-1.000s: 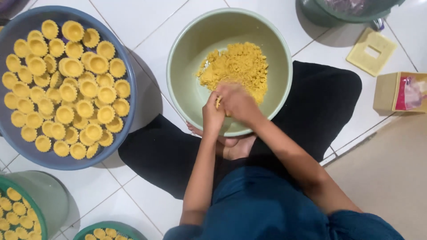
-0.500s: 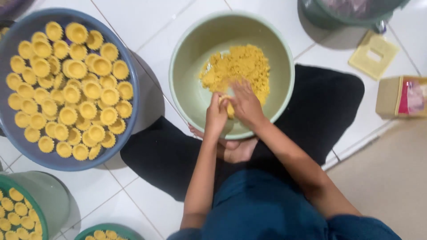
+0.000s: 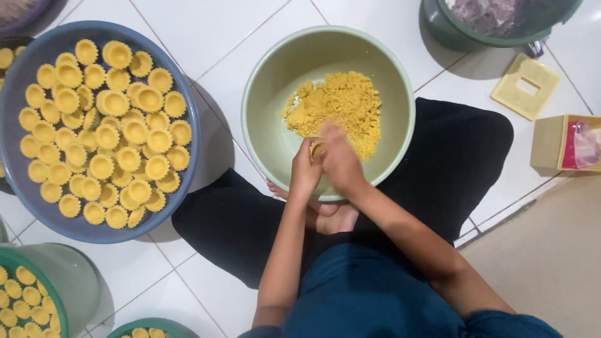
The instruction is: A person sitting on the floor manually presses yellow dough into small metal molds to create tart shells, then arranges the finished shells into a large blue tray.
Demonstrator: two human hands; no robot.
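I sit cross-legged on the white tiled floor [image 3: 250, 37] with the pale green round plastic bowl [image 3: 275, 112] resting on my lap in black trousers [image 3: 463, 156]. Inside the bowl, a heap of crumbly yellow dough [image 3: 341, 106] lies toward 1 o'clock from the bowl's centre. My hands meet at the bowl's 6 o'clock side, just inside the rim. My left hand [image 3: 305, 172] is curled, its fingers closed around a small lump of yellow dough [image 3: 317, 149] that peeks out at the top. My right hand [image 3: 341, 159] presses against the left from the 3 o'clock side, fingers bent over the same lump; how tightly it grips I cannot tell.

At 9 o'clock from the bowl, well apart, stands a wide blue round plastic basin [image 3: 188, 112] filled with fluted yellow pastry shells [image 3: 113, 144]. At 7 o'clock, at the frame's corner, a green tub [image 3: 69, 275] holds more such shells. At 1 o'clock, a dark green bucket [image 3: 451, 31] stands on the tiles. At 3 o'clock lie a flat pale yellow square piece [image 3: 524, 86] with a rectangular hole and, beyond it, a small open cardboard box [image 3: 551, 144].
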